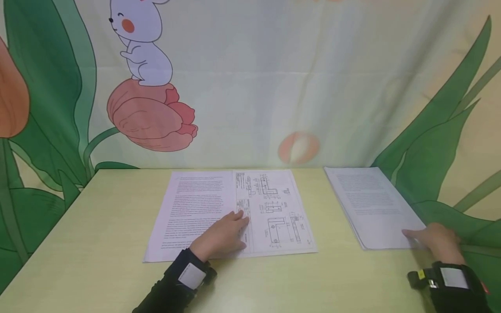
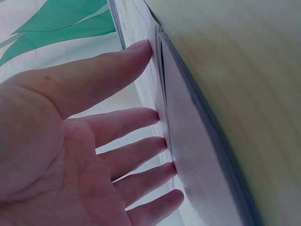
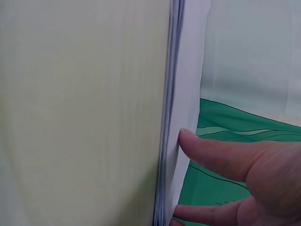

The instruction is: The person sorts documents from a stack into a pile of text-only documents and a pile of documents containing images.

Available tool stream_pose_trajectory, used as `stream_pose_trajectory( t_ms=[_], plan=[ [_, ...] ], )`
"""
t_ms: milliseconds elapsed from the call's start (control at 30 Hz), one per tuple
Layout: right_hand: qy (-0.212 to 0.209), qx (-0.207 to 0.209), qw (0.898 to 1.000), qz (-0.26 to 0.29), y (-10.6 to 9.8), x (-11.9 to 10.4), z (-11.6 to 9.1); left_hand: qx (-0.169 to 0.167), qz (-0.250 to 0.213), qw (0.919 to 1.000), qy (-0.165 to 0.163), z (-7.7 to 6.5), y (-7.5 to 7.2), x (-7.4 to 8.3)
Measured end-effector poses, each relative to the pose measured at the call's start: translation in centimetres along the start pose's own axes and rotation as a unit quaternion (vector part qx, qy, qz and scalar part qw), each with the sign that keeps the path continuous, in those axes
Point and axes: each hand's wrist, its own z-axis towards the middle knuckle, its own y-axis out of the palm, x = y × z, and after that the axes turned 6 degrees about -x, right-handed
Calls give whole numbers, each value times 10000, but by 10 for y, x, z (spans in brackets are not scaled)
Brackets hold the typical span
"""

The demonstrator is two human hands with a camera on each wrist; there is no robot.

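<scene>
Both grips released, the left hand [image 1: 221, 234] apparently steadied the printed white paper sheets [image 1: 231, 195], lower centre, while the right hand [image 1: 442, 241] touched the white paper stack [image 1: 372, 208], lower right, which seemingly next needed pinching.

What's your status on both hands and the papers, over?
Left hand in contact about where text page meets drawing sheet. Right hand touching paper stack by its near right corner. Obstruction: left hand covers part of text page.
</scene>
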Motion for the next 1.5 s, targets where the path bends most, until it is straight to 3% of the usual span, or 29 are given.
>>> stream_pose_trajectory(
  t_ms=[233,667,1100,1500],
  plan=[
    [88,147,9999,-23,2,-3,-1,21,-16,10000,-7,1,1,-1],
    [243,456,9974,504,5,-6,-2,-5,-85,10000,-33,0,0,0],
    [26,449,9978,495,1,2,-3,-44,-120,9999,-56,0,-1,0],
    [-217,1113,9917,612,1,3,-10,0,-71,10000,-8,1,1,0]
  ],
)
